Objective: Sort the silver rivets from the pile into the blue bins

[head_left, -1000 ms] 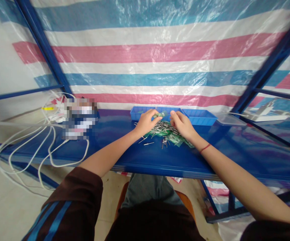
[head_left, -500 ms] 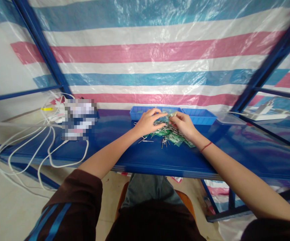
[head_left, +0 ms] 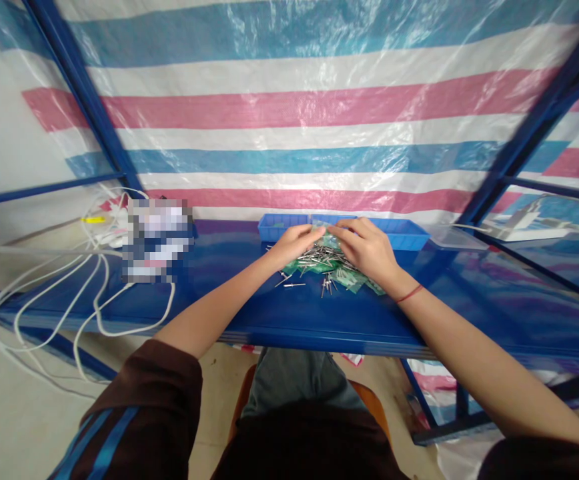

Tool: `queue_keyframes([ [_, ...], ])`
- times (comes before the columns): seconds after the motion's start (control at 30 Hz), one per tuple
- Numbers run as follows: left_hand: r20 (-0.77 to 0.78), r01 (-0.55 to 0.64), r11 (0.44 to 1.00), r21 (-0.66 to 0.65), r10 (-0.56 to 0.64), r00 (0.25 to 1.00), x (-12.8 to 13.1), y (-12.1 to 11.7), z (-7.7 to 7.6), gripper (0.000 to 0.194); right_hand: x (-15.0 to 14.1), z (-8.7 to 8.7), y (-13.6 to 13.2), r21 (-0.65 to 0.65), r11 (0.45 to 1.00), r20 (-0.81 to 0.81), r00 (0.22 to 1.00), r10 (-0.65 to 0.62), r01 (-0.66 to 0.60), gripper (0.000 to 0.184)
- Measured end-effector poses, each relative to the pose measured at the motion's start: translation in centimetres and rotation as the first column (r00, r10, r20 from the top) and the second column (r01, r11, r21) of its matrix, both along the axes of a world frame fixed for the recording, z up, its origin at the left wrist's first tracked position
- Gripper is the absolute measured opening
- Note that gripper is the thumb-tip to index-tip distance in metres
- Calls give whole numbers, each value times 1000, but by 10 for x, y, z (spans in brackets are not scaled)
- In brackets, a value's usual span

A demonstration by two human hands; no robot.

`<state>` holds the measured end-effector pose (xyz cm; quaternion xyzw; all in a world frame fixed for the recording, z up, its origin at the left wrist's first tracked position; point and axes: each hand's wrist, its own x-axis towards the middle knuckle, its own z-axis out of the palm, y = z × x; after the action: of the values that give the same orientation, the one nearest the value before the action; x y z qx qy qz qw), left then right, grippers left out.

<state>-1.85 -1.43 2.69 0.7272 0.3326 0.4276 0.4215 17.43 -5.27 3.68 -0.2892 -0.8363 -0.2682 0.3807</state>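
Note:
Over a pile of silvery blind rivets (head_left: 322, 255), my left hand (head_left: 294, 245) is closed, thumb and fingers pinching the edge of a small clear plastic bag (head_left: 318, 225). From the other side, the bent fingers of my right hand (head_left: 368, 250) meet the same bag, their tips close to my left thumb. What is inside the bag is hard to make out. Green-tinted plastic bags (head_left: 350, 280) lie under and in front of the pile. A few loose rivets (head_left: 328, 285) rest on the blue tabletop nearer to me.
Behind my hands stand blue plastic bins (head_left: 407, 233), with a clear lid-like sheet (head_left: 457, 237) to their right. White cables (head_left: 102, 293) loop over the left end of the blue table (head_left: 269, 320), beside a blurred-out object (head_left: 158, 239). A white power strip (head_left: 532, 223) sits at right.
My left hand has closed from a spread position onto the small bag. My right hand has shifted slightly left, its fingertips now meeting the left hand's.

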Motion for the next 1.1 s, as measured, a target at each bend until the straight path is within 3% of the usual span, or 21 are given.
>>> queue_keyframes([
  [0.1,5,26,995,100,-26,1000,-3,5,-2,34,-2,-1,1,-30,999,-45,999,-13,12,33],
  [0.17,12,-56,980,191,55,998,-7,14,-2,31,-4,-1,1,-75,997,-110,994,-20,12,33],
  [0.23,52,-211,942,261,204,977,-14,26,-2,27,-5,-1,1,-133,991,-186,982,-34,9,35],
  [0.37,80,-535,791,296,538,839,-34,51,0,17,-5,-2,2,-234,972,-267,962,-61,-4,36],
  [0.43,-8,-627,707,329,665,746,-42,58,1,31,-7,-2,1,-259,966,-268,961,-60,-12,35],
  [0.53,-178,-654,627,423,766,618,-49,61,-2,35,-11,-3,-1,-276,961,-243,969,-44,-25,35],
  [0.63,-322,-610,605,512,794,516,-51,59,-6,28,-15,-5,-2,-300,954,-187,982,-32,-27,30],
  [0.77,-353,-583,539,608,841,409,-52,56,-8,37,-14,-7,1,-356,933,-93,996,10,-42,17],
  [0.83,-351,-580,541,609,839,414,-51,54,-7,39,-12,-7,3,-410,908,-25,996,81,-84,14],
  [0.93,-364,-544,590,597,803,472,-47,48,-6,38,-13,-9,3,-467,875,102,976,194,-125,17],
  [1.1,-318,-435,644,629,724,612,-31,32,-7,31,-19,-13,1,-420,906,238,957,166,-53,18],
])
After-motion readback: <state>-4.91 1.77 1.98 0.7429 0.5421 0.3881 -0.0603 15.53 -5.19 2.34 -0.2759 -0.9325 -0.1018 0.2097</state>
